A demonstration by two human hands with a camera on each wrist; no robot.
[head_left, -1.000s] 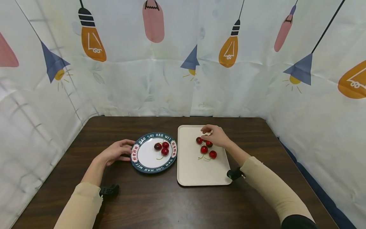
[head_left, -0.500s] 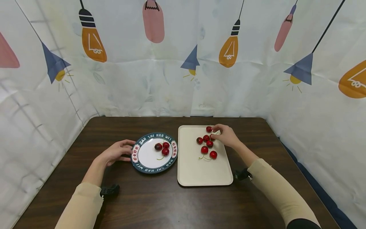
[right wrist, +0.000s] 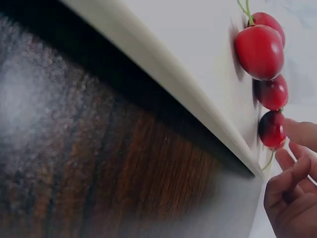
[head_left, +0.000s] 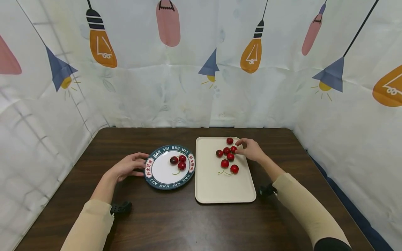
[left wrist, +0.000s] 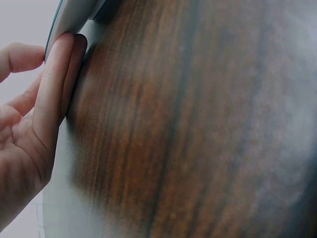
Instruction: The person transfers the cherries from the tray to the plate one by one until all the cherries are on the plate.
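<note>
A cream tray [head_left: 220, 188] holds several red cherries [head_left: 224, 163] with green stems. My right hand [head_left: 250, 150] lies over the tray's far right part. Its thumb and fingertips pinch the cherry [head_left: 233, 149] at the right of the cluster. In the right wrist view that cherry [right wrist: 271, 130] lies against my curled fingers [right wrist: 290, 163], beyond the tray rim [right wrist: 188, 44]. A white plate [head_left: 157, 183] with a dark lettered rim holds three cherries [head_left: 181, 165]. My left hand [head_left: 130, 166] rests on the table, with straight fingers [left wrist: 54, 94] against the plate's left edge [left wrist: 69, 15].
The dark wooden table [head_left: 176, 223] is enclosed on three sides by a white curtain [head_left: 188, 87] printed with lamps. A black wrist camera sits on each forearm, left [head_left: 120, 208] and right [head_left: 267, 190]. Tray and plate stand side by side at mid-table.
My right hand has drawn back to the right, uncovering the far cherries on the tray, and now rests at the cluster's right side. The left hand and plate have stayed still.
</note>
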